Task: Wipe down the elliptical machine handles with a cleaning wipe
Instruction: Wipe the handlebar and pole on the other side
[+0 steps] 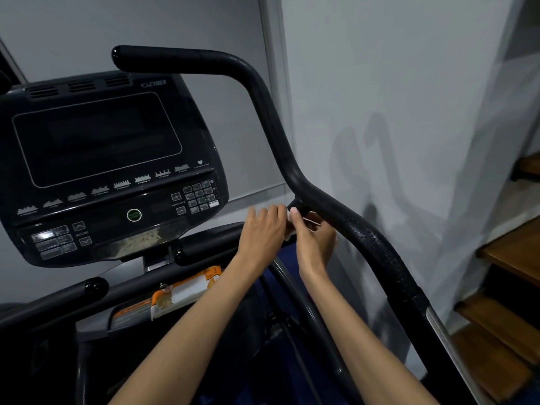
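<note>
**Both hands meet on a wipe under the right handle**

A small white cleaning wipe (304, 222) sits between the two hands, mostly hidden by fingers, just below the short stub that branches off the elliptical's right handle (295, 171). The right hand (314, 241) pinches the wipe with thumb and fingers closed on it, its thumb tip raised near the stub. The left hand (263, 232) curls its fingers over the wipe's other side, knuckles up, touching the right hand. The long black handle bends from its capped end at upper left down past the hands to lower right; its lower stretch looks speckled with droplets. Left of the hands stands the console (111, 168), its screen dark, a green button and keypads beneath. Below it lies an orange-and-white label (187, 290) on the frame. Wooden stairs (508, 258) rise at far right beside a grey wall (394, 83).
</note>
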